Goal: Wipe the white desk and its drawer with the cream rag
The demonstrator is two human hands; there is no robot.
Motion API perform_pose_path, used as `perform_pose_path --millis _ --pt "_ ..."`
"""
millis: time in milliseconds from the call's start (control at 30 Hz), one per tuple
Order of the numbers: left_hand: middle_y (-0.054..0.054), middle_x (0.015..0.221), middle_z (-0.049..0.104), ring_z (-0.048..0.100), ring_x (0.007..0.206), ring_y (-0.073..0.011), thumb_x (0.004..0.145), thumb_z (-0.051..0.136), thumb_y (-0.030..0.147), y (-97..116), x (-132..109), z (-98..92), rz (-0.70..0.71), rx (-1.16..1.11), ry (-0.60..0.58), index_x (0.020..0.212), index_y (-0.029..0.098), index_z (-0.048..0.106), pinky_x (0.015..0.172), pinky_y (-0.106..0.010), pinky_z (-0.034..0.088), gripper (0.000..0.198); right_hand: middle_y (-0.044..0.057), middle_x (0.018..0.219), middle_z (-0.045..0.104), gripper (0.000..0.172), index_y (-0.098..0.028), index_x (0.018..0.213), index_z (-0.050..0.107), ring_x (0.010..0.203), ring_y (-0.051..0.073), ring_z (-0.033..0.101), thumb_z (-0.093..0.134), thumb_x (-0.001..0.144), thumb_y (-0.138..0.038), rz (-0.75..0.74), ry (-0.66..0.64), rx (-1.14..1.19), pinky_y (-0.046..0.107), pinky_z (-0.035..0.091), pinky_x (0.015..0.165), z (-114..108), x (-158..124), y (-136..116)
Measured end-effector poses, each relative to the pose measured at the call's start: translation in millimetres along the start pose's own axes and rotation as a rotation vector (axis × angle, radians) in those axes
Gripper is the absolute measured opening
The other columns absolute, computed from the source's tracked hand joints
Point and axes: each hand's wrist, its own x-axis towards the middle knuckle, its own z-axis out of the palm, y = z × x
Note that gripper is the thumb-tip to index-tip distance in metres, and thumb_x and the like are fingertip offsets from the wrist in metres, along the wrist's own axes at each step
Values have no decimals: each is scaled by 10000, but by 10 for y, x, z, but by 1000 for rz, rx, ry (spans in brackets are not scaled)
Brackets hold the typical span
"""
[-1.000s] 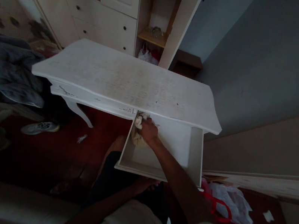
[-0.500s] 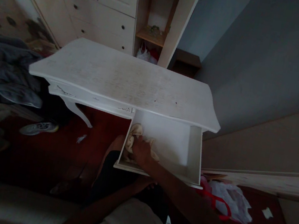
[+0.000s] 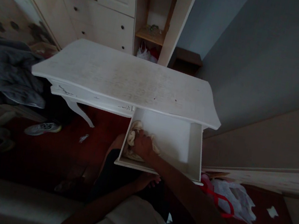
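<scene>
A white desk (image 3: pixel 126 80) has its right drawer (image 3: pixel 193 151) pulled out toward me. My right hand (image 3: pixel 142 145) is inside the drawer at its left side, closed on a crumpled cream cloth (image 3: pixel 132 136) pressed against the drawer floor. My left hand (image 3: pixel 147 180) is below the drawer's front edge, fingers curled under it; what it grips is hidden in shadow.
A white wardrobe with drawers and open shelves (image 3: pixel 150 32) stands behind the desk. Dark bedding (image 3: pixel 5 70) lies at left, a shoe (image 3: pixel 41 128) on the red floor. A white plastic bag with red handles (image 3: pixel 230 204) lies at right beside a pale panel.
My right hand dragged the cloth from the back left corner of the drawer toward its front, then shifted it slightly back. The left hand stayed under the drawer front.
</scene>
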Motion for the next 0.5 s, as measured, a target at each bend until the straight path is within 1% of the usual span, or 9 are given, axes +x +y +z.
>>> perform_pose_path --millis 133,300,367,433,500 --pt "-64 844 678 550 637 -120 663 523 743 -6 -10 2 5 -29 39 874 130 672 554 -239 368 665 195 1298 519 496 -184 1367 460 938 256 664 500 917 -386 34 23 12 387 547 783 -93 180 92" --pt "-67 853 678 560 621 -113 668 510 754 -11 -13 17 10 -31 46 921 116 676 535 -238 373 706 175 1354 510 515 -238 1400 465 979 264 666 497 918 -417 6 80 -4 388 542 819 -248 530 276" --pt "-71 850 680 557 608 -110 661 503 768 -17 -10 24 9 -28 61 920 112 675 526 -239 369 727 182 1376 512 511 -246 1401 477 1020 276 662 496 919 -417 26 94 -9 393 535 845 -306 675 337" --pt "-76 845 681 554 596 -109 644 501 785 -23 -8 28 0 -30 72 911 109 674 519 -241 368 747 175 1376 539 495 -245 1377 514 1073 286 651 513 911 -414 47 76 -4 390 528 874 -363 795 379" --pt "-79 836 682 554 589 -113 631 513 791 -25 -12 29 -10 -38 81 901 107 675 512 -242 369 753 153 1353 584 489 -243 1346 553 1132 293 631 551 888 -415 33 40 -3 394 521 903 -419 878 399"
